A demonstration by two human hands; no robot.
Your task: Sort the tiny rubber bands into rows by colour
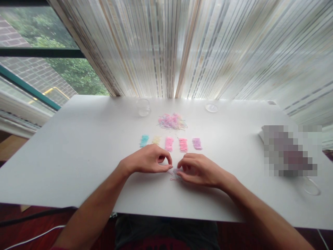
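Note:
My left hand [153, 160] is closed in a pinch, thumb against forefinger, just above the white table. A thin pink piece with a looped end [170, 172] shows at its fingertips. My right hand [198, 169] curls its fingers over a small cluster of pale lilac-grey pieces [176, 174], partly hidden beneath them. Another slim pink looped piece [172, 179] lies by its thumb. Beyond the hands is a row of neat bundles: turquoise [144, 140], pale yellow [156, 140], pink [169, 143], coral pink [183, 144] and purple [197, 143]. My left hand is near the yellow one.
A loose heap of mixed pastel pieces [173, 121] lies behind the row. A clear round container [143, 108] stands at back left, a clear lid [211, 108] at back right. A blurred-out object [287, 151] with a white loop [312, 187] is on the right. Striped curtains [166, 45] hang behind.

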